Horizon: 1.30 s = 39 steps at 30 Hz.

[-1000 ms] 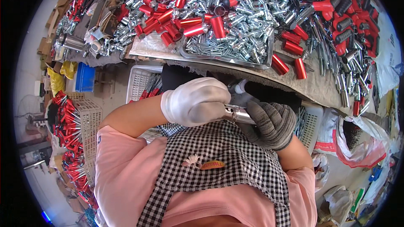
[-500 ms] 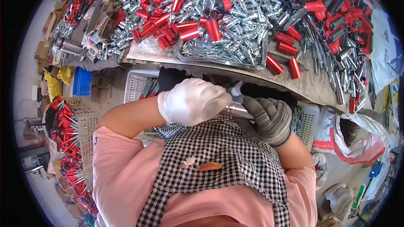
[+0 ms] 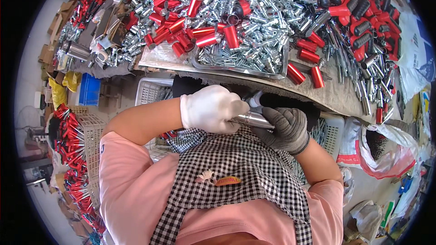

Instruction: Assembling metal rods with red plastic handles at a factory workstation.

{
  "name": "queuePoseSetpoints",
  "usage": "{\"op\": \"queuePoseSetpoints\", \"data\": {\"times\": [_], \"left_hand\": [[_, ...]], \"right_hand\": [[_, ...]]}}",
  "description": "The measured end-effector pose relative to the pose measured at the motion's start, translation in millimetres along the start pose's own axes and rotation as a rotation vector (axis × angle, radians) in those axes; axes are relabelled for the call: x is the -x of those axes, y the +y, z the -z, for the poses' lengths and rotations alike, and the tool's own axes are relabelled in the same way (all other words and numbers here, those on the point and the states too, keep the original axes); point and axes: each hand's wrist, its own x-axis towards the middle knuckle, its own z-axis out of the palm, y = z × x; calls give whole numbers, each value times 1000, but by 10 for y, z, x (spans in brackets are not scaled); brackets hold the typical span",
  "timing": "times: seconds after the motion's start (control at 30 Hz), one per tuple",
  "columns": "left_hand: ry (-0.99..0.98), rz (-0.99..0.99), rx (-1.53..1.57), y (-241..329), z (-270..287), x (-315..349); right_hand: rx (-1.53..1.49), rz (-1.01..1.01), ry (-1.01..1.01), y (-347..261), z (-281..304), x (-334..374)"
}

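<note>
A shiny silver metal tube (image 3: pixel 255 119) lies between my two hands in front of the checked apron. My left hand (image 3: pixel 212 109), in a white glove, is closed around the tube's left end, and its fingers hide that end. Gripping the right end is my right hand (image 3: pixel 287 129), in a grey knitted glove, thumb and fingers wrapped round it. Just beyond the hands is the bench edge, with a metal tray (image 3: pixel 245 70) heaped with small silver fittings and pins. Loose red tubes (image 3: pixel 231 37) lie on and around that heap.
Red-and-black handles (image 3: pixel 361 13) and thin metal rods (image 3: pixel 336 50) are piled on the bench at right. A white basket (image 3: pixel 144 93) sits below the bench edge. At left, red-handled parts (image 3: pixel 68 140) fill a crate; a white sack (image 3: pixel 390 154) stands open at right.
My left hand has turned and its fingers have shifted on the tube, showing more of the metal. My right hand has moved slightly left and keeps its grip.
</note>
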Motion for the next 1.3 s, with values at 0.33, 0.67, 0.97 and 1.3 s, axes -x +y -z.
{"op": "queuePoseSetpoints", "data": {"times": [0.33, 0.67, 0.97, 1.3], "left_hand": [[169, -2, 50, -80, -13, 74], [187, 38, 18, -48, -125, 180], [221, -55, -30, -148, -78, 167], [415, -18, -27, -145, 127, -102]], "right_hand": [[-144, -211, -85, -51, 109, -211], [-111, -111, -165, -12, 125, -139], [-26, -148, -76, -54, 48, -199], [-209, -314, -325, 79, 166, -111]]}}
